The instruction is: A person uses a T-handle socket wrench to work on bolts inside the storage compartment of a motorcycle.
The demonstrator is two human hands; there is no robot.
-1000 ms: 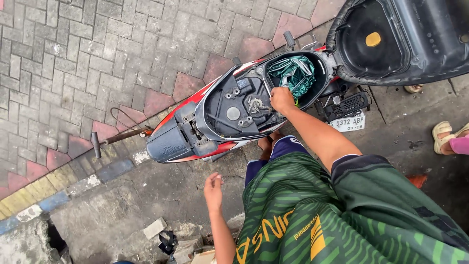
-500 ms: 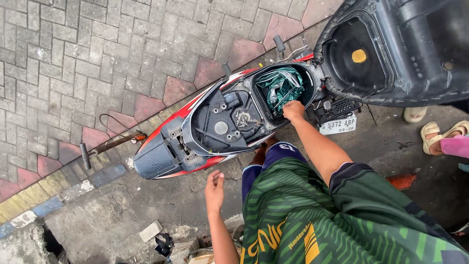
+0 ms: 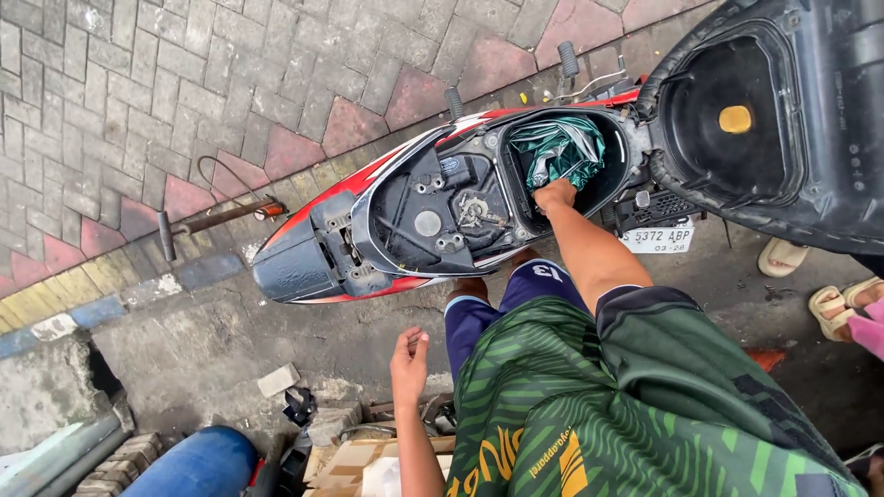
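Note:
A red, white and black scooter (image 3: pixel 304 262) stands with its seat (image 3: pixel 737 120) tipped up, so the storage tub (image 3: pixel 619 152) lies open. A crumpled green plastic bundle (image 3: pixel 562 147) fills the tub. My right hand (image 3: pixel 555 195) reaches into the tub's near edge with its fingers closed on the bundle's lower part. My left hand (image 3: pixel 410 368) hangs by my side above the concrete, fingers loosely apart and holding nothing. In front of the tub, the bare frame shows a round cap (image 3: pixel 427 224) and some brackets.
A metal rod tool (image 3: pixel 212 218) lies on the brick paving beyond the scooter. A blue barrel (image 3: pixel 198 465), cardboard boxes (image 3: pixel 350 460) and rubble sit near my left leg. Another person's sandalled feet (image 3: pixel 833 299) stand at the right. A painted kerb (image 3: pixel 110 299) runs past on the left.
My right hand has moved from the middle of the scooter's open frame to the storage tub and closed on the green bundle. My left hand still hangs at my side.

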